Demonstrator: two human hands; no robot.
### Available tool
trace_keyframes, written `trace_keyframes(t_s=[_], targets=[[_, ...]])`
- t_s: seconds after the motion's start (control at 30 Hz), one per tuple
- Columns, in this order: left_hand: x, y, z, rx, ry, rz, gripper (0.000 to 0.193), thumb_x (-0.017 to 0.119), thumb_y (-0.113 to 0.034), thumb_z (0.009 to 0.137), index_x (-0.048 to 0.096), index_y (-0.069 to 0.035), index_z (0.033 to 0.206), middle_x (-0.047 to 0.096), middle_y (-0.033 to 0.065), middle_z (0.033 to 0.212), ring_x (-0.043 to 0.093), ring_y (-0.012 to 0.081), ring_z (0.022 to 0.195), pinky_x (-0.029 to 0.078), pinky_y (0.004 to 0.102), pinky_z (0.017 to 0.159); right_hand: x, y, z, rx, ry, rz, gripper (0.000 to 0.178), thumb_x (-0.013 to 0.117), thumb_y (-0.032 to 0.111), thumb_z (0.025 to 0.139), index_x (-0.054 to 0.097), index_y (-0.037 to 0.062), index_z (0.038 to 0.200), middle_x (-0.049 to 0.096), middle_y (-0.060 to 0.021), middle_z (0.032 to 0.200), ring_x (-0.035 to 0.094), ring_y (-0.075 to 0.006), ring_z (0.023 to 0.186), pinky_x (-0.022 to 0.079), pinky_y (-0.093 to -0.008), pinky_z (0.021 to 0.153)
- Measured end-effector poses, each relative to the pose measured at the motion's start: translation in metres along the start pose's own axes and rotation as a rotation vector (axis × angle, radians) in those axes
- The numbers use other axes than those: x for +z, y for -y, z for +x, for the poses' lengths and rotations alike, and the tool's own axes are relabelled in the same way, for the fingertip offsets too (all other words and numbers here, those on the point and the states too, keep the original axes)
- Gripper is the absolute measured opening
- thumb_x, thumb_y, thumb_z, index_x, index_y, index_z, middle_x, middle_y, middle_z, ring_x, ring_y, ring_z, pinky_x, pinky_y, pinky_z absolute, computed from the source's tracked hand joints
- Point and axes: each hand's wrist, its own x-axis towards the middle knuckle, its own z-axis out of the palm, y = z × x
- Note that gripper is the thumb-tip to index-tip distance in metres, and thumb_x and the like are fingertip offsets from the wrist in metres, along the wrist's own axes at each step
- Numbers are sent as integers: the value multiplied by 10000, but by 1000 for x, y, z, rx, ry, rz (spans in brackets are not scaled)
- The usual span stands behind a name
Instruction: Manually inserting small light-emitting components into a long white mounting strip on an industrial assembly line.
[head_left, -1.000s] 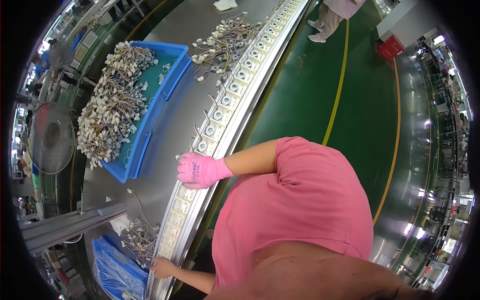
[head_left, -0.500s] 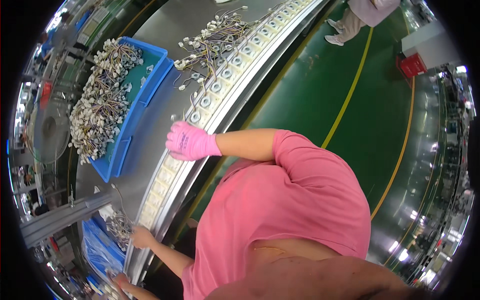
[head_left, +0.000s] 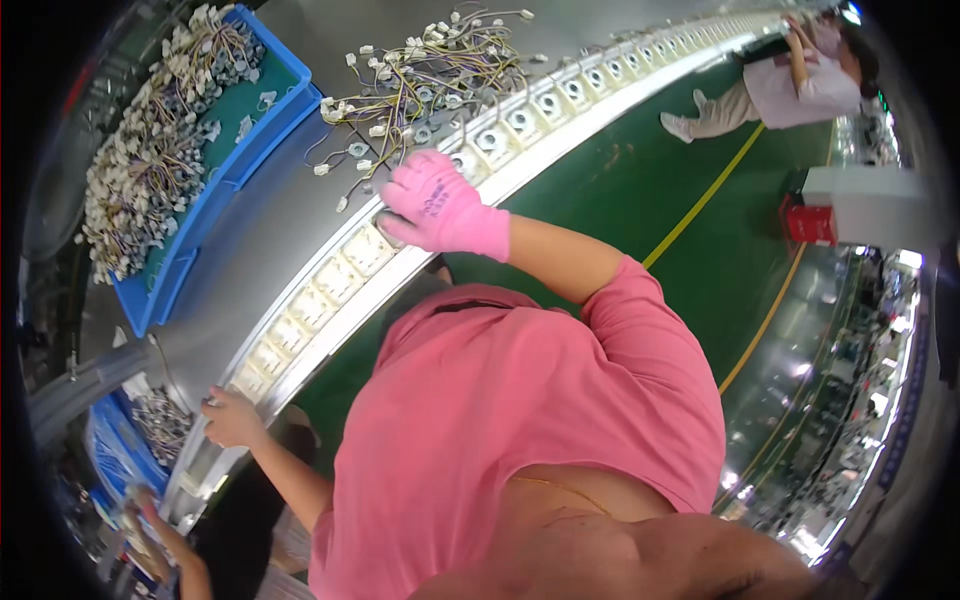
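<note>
My right hand, in a pink glove, is over the long curved track of cream-coloured square holders. Its fingers are bent closed, and whatever they hold is hidden beneath the glove. Just past it, the holders carry round grey ring-shaped parts; on the near side they show no rings. A tangle of wired white connectors lies beside the track, some wires reaching close to my fingertips. My bare left hand touches the track at its lower left end; its fingers are too small and blurred to read.
A blue bin heaped with wired connectors stands left on the grey metal table. Another person's arm reaches in at the lower left, near a blue plastic-lined box. A person stands beyond the track, near a red box.
The whole view has swung, so the bin and track sit further left and up. My gloved hand stays at the track, its fingers now differently angled. More of the far person shows.
</note>
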Motion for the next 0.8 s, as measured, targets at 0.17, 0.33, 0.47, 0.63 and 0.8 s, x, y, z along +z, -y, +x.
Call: trace_keyframes(t_s=[0.17, 0.33, 0.47, 0.63, 0.8], targets=[[-12, -38, -28, 9, 16, -44, 585, 442, -600, 824, 572, -135, 1155, 565, 259, 913, 523, 416, 907, 429, 495, 764, -32, -52, -7, -37, 27, -29, 239, 609, 305, 751, 551, 86, 827, 501, -103, 784, 499, -295, 810, 369, -429, 792], [-30, -75, -57, 22, 1, -88, 588, 457, -581, 824, 573, -107, 1153, 561, 262, 932, 517, 410, 926, 423, 491, 779, -64, -113, -15, 38, 131, -27, 215, 607, 291, 759, 561, 89, 815, 520, -97, 791, 505, -290, 815, 368, -422, 762], [-39, -104, -76, 10, 3, -96, 589, 473, -564, 823, 571, -88, 1157, 561, 268, 943, 513, 408, 942, 420, 490, 793, -88, -152, -17, 68, 260, -36, 197, 587, 279, 788, 572, 86, 828, 529, -94, 796, 512, -295, 825, 365, -413, 761], [-57, -136, -99, -25, -9, -94, 585, 486, -553, 817, 580, -81, 1151, 565, 266, 944, 525, 402, 939, 425, 477, 797, -118, -220, 2, 35, 506, 103, 231, 565, 274, 811, 599, 51, 860, 578, -128, 767, 580, -291, 752, 448, -383, 695], [-59, -171, -114, -7, -39, -68, 572, 490, -548, 814, 587, -91, 1146, 567, 263, 946, 532, 401, 936, 421, 477, 807, -86, -323, 35, 243, 588, 181, 493, 584, 365, 790, 520, 5, 1121, 624, -120, 900, 606, -229, 773, 474, -338, 643]])
